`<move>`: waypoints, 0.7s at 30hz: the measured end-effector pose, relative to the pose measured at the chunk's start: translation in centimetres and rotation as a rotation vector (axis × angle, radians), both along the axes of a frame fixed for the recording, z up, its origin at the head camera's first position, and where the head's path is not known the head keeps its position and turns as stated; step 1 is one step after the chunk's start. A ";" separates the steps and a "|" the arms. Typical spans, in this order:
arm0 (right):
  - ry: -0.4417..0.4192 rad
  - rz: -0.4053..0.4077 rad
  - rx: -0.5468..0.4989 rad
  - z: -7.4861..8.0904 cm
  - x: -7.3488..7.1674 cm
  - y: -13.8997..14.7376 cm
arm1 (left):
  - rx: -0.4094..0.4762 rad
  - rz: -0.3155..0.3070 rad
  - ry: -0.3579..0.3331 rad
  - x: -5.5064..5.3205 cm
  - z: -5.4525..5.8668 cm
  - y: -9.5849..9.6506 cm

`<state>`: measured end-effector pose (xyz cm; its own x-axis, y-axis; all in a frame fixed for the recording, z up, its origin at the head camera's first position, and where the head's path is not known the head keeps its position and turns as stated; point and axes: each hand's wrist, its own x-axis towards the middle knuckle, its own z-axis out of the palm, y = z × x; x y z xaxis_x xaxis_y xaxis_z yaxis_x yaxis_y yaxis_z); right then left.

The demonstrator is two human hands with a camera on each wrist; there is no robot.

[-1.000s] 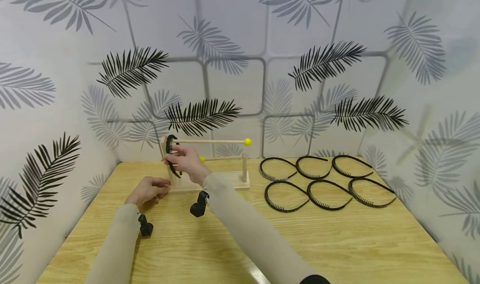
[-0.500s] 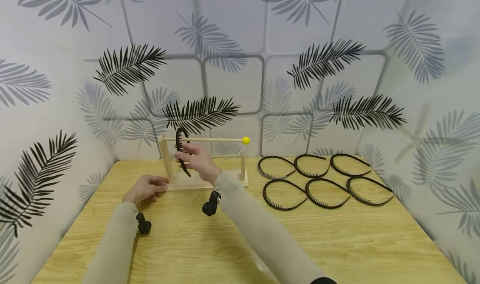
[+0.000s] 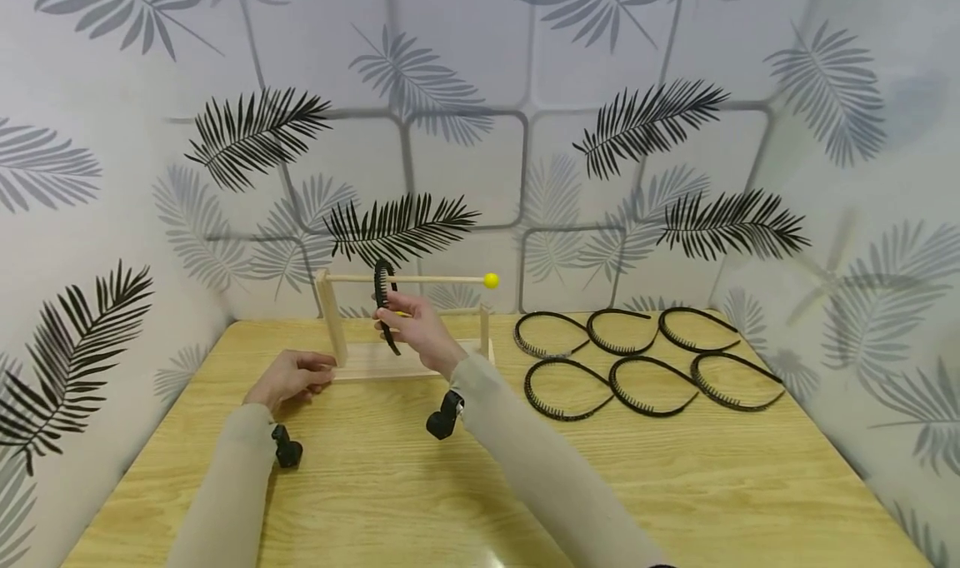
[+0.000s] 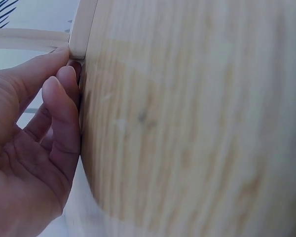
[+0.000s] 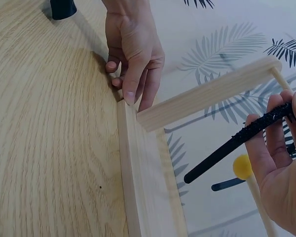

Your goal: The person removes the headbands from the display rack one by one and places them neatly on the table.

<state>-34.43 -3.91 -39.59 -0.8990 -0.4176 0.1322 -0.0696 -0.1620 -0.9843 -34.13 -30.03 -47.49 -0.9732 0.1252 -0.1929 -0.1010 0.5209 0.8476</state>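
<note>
My right hand (image 3: pixel 422 331) holds a black toothed headband (image 3: pixel 383 306) upright, thumb and fingers pinching its side. The band loops around the upper rod (image 3: pixel 450 280) of a wooden rack (image 3: pixel 330 318), near the rod's middle. A yellow ball (image 3: pixel 491 281) caps that rod's right end. Both free ends of the headband (image 5: pixel 212 157) hang downward, as the right wrist view shows. At the rack's left end, my left hand (image 3: pixel 291 376) grips the corner of its base (image 4: pixel 81 29) between thumb and fingers. A second, lower rod with its own yellow ball (image 5: pixel 242 167) is partly hidden behind my right hand.
Several black headbands (image 3: pixel 570 418) lie in two rows on the wood-grain table (image 3: pixel 420 501), right of the rack. A short post (image 3: pixel 484 335) stands at the base's right end. Leaf-patterned walls (image 3: pixel 465 68) close off the back and sides.
My right hand has moved the headband rightward along the upper rod, from beside the left upright toward the middle. My left hand stays at the base's left end.
</note>
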 end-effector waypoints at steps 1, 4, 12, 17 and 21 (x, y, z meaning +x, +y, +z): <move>0.003 0.005 -0.002 -0.2 -0.1 0.2 | 0.004 0.001 -0.002 0.0 0.0 0.0; 0.016 0.012 0.009 -0.5 -0.2 0.8 | 0.011 -0.015 -0.002 0.0 -0.1 -0.1; 0.009 0.023 0.033 -0.1 -0.1 3.4 | 0.004 -0.008 0.011 0.2 -0.2 -0.1; 0.015 0.034 0.023 0.0 -0.4 5.0 | -0.002 -0.002 0.011 0.1 -0.3 -0.3; 0.013 0.025 0.030 0.0 -0.6 6.0 | -0.010 -0.012 0.022 0.0 -0.4 -0.5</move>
<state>-35.04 2.12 -39.58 -0.8864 -0.4441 0.1308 -0.0786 -0.1342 -0.9878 -34.16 -30.48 -47.91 -0.9755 0.1354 -0.1732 -0.0762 0.5306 0.8442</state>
